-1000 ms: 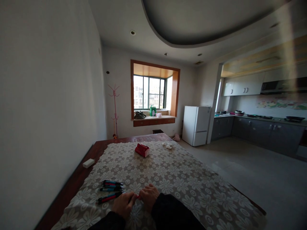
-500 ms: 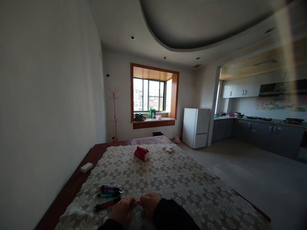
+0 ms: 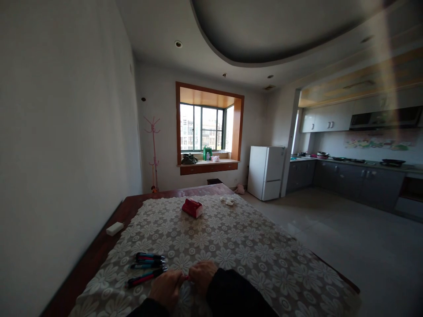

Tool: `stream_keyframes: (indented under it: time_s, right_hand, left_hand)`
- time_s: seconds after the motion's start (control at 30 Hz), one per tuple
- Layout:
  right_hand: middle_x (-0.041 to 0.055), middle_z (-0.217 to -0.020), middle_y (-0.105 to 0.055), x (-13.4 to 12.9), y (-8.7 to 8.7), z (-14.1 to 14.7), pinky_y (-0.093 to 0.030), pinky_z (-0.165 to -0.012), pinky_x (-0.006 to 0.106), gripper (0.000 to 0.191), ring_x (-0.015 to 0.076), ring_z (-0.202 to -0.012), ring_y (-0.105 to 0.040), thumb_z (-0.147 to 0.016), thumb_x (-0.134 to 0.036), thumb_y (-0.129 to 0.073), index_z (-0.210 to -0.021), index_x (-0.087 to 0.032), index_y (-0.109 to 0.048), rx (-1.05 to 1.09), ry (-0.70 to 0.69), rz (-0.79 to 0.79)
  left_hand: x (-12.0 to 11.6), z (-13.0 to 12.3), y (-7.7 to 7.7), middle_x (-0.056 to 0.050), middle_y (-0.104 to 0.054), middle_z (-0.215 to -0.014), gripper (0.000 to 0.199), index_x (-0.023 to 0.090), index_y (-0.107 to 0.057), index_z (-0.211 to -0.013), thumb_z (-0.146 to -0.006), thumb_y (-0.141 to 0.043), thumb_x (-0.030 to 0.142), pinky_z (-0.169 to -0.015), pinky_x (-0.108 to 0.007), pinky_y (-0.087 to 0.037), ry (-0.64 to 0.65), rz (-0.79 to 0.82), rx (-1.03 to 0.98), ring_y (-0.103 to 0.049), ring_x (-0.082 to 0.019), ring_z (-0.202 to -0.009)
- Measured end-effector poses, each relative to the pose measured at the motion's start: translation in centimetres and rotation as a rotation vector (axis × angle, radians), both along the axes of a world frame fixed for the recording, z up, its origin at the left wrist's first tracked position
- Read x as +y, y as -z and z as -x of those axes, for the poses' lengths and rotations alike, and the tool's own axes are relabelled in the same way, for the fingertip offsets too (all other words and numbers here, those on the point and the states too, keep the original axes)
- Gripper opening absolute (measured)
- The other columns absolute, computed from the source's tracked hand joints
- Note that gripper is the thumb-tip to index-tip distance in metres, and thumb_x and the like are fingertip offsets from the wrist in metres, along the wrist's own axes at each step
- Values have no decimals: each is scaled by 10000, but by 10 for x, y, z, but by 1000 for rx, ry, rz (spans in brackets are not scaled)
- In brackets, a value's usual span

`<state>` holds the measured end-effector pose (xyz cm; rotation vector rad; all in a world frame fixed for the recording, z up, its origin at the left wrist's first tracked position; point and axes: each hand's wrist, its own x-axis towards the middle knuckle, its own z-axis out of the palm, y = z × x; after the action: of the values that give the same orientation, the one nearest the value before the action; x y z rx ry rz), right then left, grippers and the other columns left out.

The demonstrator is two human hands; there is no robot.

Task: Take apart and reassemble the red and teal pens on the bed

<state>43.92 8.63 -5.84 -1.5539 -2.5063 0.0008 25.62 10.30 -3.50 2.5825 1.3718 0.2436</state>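
My left hand (image 3: 167,286) and my right hand (image 3: 202,275) meet over the near part of the tablecloth (image 3: 224,246), fingers closed. Between them shows a short red piece of what looks like a pen (image 3: 185,278), gripped from both sides. The fingers cover most of it. Just left of my left hand lie several pens with dark grips: a red-and-black one (image 3: 144,278) nearest, with teal-and-black ones (image 3: 147,265) and others behind it.
Farther along the table are a red tissue pack (image 3: 191,208) and crumpled white tissue (image 3: 227,201). A white box-shaped item (image 3: 114,228) sits on the bare wood (image 3: 95,251) at left, near the wall. The table's right edge borders open floor; a fridge (image 3: 266,172) stands beyond.
The view has shifted slightly, so everything sits a little farther left and higher. Both hands keep their closed grip on the red pen, and the loose pens lie unchanged.
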Motion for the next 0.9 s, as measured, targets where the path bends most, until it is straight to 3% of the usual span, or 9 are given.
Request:
stream_keyframes:
  time_s: [0.3, 0.5, 0.63, 0.8, 0.9]
  right_hand:
    - [14, -815, -654, -3, -6, 4, -424, -689, 262, 115, 181, -824, -600, -858, -315, -527, -823, -209, -556, -2, -28, -217]
    - [1, -842, -673, 2, 2, 1, -400, -657, 251, 85, 168, -772, -630, -847, -296, -563, -868, -214, -570, 55, 95, -114]
    - [0, -875, -673, -5, -1, 2, -400, -699, 253, 112, 169, -820, -630, -875, -325, -530, -914, -228, -571, 127, 83, -138]
    - [8, -876, -666, -7, -6, 3, -391, -715, 259, 153, 161, -824, -620, -917, -313, -463, -869, -219, -573, 145, 59, -165]
    - [11, -902, -668, -4, -5, 1, -389, -720, 255, 95, 163, -839, -617, -880, -297, -530, -901, -216, -575, 154, 68, -122]
  left_hand:
    - [3, 2, 3, -31, -696, -741, 513, 215, -639, -705, -946, -198, 317, -665, -248, -385, -61, 36, -101, -639, -154, -754]
    - [7, 2, 7, -11, -678, -1002, 230, 267, -588, -1018, -882, -426, 359, -794, -224, -433, -29, 30, -293, -625, -145, -916]
    - [9, 4, 9, 3, -662, -914, 137, 250, -581, -938, -822, -510, 242, -721, -203, -423, -56, 43, -265, -618, -123, -796]
    - [8, 3, 8, -33, -658, -854, 372, 231, -616, -848, -933, -286, 382, -719, -239, -412, -101, 58, -212, -622, -154, -816]
    - [8, 3, 7, -17, -656, -940, 233, 248, -593, -992, -873, -442, 379, -732, -224, -419, -70, 56, -275, -617, -142, -832]
